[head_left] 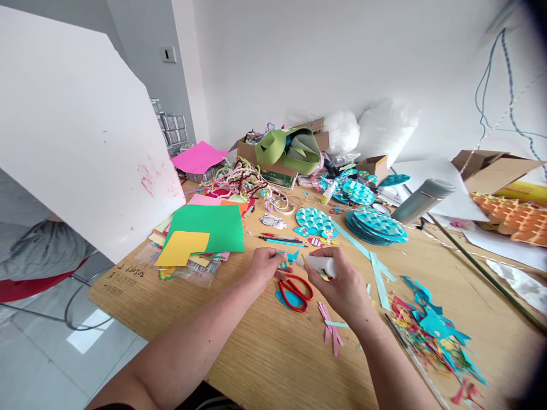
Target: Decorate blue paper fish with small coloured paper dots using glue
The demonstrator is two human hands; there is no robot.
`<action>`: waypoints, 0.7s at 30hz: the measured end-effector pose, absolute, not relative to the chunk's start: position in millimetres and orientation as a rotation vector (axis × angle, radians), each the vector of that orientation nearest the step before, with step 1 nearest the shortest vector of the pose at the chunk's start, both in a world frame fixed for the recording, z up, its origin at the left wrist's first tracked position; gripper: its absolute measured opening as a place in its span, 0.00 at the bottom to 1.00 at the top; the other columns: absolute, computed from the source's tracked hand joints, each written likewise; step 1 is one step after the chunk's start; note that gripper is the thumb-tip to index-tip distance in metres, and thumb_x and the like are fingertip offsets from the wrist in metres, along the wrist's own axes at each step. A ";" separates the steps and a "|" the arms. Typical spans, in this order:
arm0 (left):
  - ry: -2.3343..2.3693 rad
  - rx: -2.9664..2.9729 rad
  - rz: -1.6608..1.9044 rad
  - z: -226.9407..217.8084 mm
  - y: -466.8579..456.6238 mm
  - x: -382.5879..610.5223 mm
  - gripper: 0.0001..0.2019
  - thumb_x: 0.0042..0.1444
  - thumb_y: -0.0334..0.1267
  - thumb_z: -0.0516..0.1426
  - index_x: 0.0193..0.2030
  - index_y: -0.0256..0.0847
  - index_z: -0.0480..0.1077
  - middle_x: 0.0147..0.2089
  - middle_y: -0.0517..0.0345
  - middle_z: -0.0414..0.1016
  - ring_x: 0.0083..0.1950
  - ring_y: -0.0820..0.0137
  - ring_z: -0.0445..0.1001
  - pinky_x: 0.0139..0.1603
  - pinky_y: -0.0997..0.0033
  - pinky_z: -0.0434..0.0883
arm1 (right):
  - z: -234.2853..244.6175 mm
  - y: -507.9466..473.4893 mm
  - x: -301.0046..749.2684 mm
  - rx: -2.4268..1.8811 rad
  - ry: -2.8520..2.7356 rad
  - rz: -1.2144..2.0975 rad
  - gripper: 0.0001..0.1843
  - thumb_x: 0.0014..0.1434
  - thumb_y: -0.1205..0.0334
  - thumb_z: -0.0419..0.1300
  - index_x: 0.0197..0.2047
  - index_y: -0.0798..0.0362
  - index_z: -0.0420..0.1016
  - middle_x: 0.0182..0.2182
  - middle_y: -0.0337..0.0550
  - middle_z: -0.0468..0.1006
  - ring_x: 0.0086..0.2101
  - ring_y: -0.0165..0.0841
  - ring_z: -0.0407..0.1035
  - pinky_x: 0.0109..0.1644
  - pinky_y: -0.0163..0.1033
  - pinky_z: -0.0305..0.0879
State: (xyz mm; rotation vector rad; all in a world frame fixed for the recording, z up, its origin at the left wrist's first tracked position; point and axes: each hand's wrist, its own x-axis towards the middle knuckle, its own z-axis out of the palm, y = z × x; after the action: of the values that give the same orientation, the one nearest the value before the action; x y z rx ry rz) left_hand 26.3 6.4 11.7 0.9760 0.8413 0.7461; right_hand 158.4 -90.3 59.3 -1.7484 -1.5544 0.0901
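Between the thumb and fingers of my left hand (265, 265) is a small blue paper fish (287, 260) with yellow stripes. My right hand (342, 279) is closed round a white glue bottle (321, 264), tilted so its nozzle points left at the fish. A thin yellow strip (303, 259) shows by the right fingertips; whether they hold it is unclear. Below the hands lie red-handled scissors (305, 294), their blades partly hidden, over a blue paper piece (282, 298). Pink paper strips (328, 329) lie nearer me. Beyond the hands is a red-and-white striped paper fish (315, 242).
Coloured paper sheets (222, 225) are stacked left, beside a white board (85, 125). Pens (282, 239) and blue woven paper discs (376, 225) lie beyond my hands. Paper scraps (440, 324) cover the right side. A grey bottle (423, 200) and boxes stand farther back.
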 end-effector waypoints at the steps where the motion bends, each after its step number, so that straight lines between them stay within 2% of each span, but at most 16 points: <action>1: 0.839 0.975 0.746 11.5 6.5 26.4 0.05 0.50 0.30 0.58 0.28 0.29 0.73 0.26 0.53 0.75 0.24 0.68 0.76 0.17 0.76 0.70 | 59.4 -90.5 158.3 -1.748 -1.544 0.090 0.12 0.52 0.54 0.60 0.38 0.50 0.66 0.27 0.40 0.76 0.24 0.32 0.69 0.26 0.35 0.62; 5: 0.841 0.977 0.753 12.1 6.1 25.6 0.05 0.50 0.31 0.58 0.30 0.29 0.73 0.28 0.51 0.76 0.24 0.68 0.76 0.18 0.76 0.70 | 60.8 -90.9 158.3 -1.717 -1.475 0.135 0.14 0.51 0.53 0.60 0.38 0.50 0.67 0.30 0.42 0.77 0.25 0.32 0.70 0.26 0.35 0.63; 6: 0.840 0.976 0.759 12.6 5.8 25.0 0.07 0.50 0.31 0.58 0.34 0.29 0.73 0.29 0.51 0.76 0.24 0.68 0.76 0.18 0.76 0.70 | 61.5 -90.6 158.5 -1.706 -1.439 0.157 0.15 0.51 0.51 0.61 0.38 0.50 0.67 0.31 0.42 0.77 0.25 0.32 0.70 0.25 0.35 0.63; 8: 0.824 0.972 0.787 13.9 5.4 23.6 0.16 0.50 0.29 0.56 0.47 0.29 0.71 0.30 0.52 0.77 0.25 0.69 0.77 0.18 0.76 0.71 | 63.2 -89.9 159.6 -1.681 -1.355 0.195 0.17 0.50 0.49 0.62 0.38 0.50 0.67 0.30 0.43 0.77 0.24 0.32 0.70 0.24 0.35 0.64; 10: 0.797 0.968 0.824 14.6 5.6 22.3 0.27 0.50 0.28 0.55 0.59 0.33 0.63 0.30 0.55 0.77 0.25 0.69 0.77 0.19 0.76 0.72 | 64.6 -89.3 162.2 -1.667 -1.269 0.228 0.19 0.49 0.46 0.63 0.37 0.51 0.68 0.27 0.42 0.77 0.23 0.32 0.69 0.24 0.36 0.64; 12: 0.783 0.964 0.852 13.8 6.5 21.5 0.32 0.49 0.28 0.55 0.64 0.35 0.58 0.31 0.56 0.76 0.25 0.69 0.77 0.19 0.76 0.72 | 64.6 -89.7 166.4 -1.672 -1.202 0.261 0.22 0.47 0.44 0.64 0.37 0.51 0.69 0.25 0.41 0.77 0.22 0.32 0.68 0.23 0.35 0.63; 16: 0.765 0.950 0.895 7.9 10.5 21.5 0.28 0.49 0.30 0.54 0.60 0.37 0.65 0.37 0.52 0.77 0.27 0.68 0.78 0.19 0.74 0.73 | 57.4 -93.3 176.1 -1.704 -1.096 0.272 0.25 0.46 0.41 0.64 0.39 0.52 0.71 0.25 0.42 0.77 0.22 0.31 0.67 0.22 0.34 0.61; 21: 0.762 0.936 0.976 5.0 14.0 22.0 0.18 0.49 0.35 0.58 0.47 0.34 0.75 0.50 0.45 0.74 0.30 0.68 0.78 0.20 0.75 0.72 | 40.7 -95.6 177.4 -1.663 -1.057 0.331 0.28 0.43 0.40 0.66 0.39 0.52 0.70 0.32 0.46 0.79 0.26 0.33 0.70 0.27 0.37 0.66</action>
State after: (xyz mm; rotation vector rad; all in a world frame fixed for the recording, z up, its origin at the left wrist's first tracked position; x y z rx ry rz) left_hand 22.0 14.0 5.0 0.9356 0.7619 0.9762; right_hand 177.4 -95.6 40.7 -1.6633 -1.0574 0.3306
